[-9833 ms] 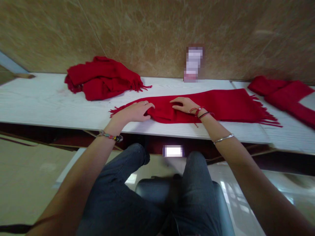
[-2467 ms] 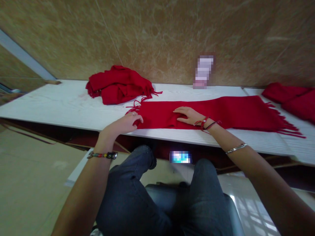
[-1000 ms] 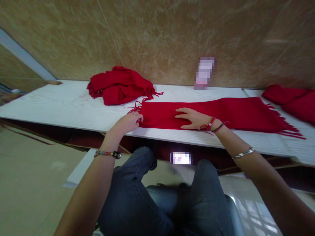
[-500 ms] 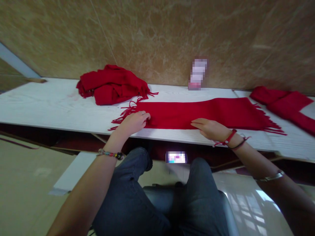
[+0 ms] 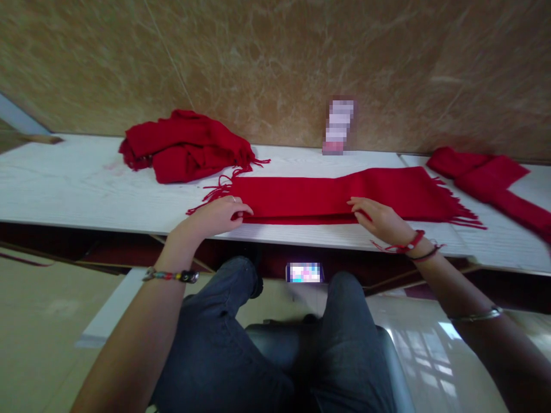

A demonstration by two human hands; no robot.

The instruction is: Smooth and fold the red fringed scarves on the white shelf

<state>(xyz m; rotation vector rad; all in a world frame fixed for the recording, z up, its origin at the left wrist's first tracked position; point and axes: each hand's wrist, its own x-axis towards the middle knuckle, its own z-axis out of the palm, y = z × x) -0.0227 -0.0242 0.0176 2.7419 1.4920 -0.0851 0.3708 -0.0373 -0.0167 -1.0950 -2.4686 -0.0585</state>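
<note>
A red fringed scarf lies folded lengthwise across the white table, tassels at both ends. My left hand pinches its near edge close to the left fringe. Right of the middle, my right hand also grips that near edge, thumb and fingers together. Between the hands the top layer is lifted a little, and a dark gap shows above the lower layer. Behind and to the left rests a crumpled pile of red scarf, its tassels close to the folded one.
Another red scarf lies loosely at the right. A blurred pinkish object stands against the marble wall. The white table is narrow, with a lit phone below its front edge, above my knees.
My right hand has shifted right along the near edge, and my left hand slightly left. The scarf's top layer has been raised along that edge. The whole view has drifted a little.
</note>
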